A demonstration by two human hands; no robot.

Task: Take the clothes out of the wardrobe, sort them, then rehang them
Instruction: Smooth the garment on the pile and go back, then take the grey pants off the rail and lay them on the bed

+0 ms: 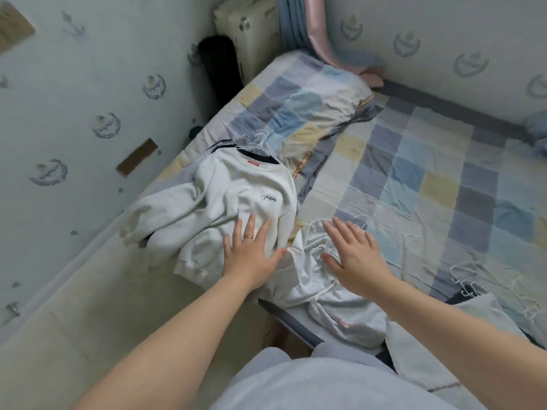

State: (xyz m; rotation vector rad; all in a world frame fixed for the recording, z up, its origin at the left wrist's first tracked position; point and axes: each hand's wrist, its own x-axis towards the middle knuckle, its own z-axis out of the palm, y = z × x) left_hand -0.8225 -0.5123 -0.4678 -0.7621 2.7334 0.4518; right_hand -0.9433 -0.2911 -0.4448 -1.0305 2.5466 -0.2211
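A white sweatshirt (pixel 236 190) with a small dark chest logo lies on the left end of the bed, on a white wire hanger (pixel 260 140). My left hand (pixel 251 253) rests flat on its lower front, fingers spread. To its right lie white drawstring shorts (pixel 310 288) with their own wire hanger (pixel 362 220). My right hand (pixel 352 253) lies flat on the waistband, fingers apart. Another pale garment (pixel 473 318) with several white hangers (pixel 473 285) lies at the bed's right near edge.
The bed has a blue, grey and yellow checked cover (pixel 429 173) and a matching pillow (pixel 307 105). Walls with an emblem pattern (pixel 74 113) close in on the left and behind. A blue and pink curtain (pixel 307 28) hangs at the back corner. Beige floor (pixel 88 321) lies at the left.
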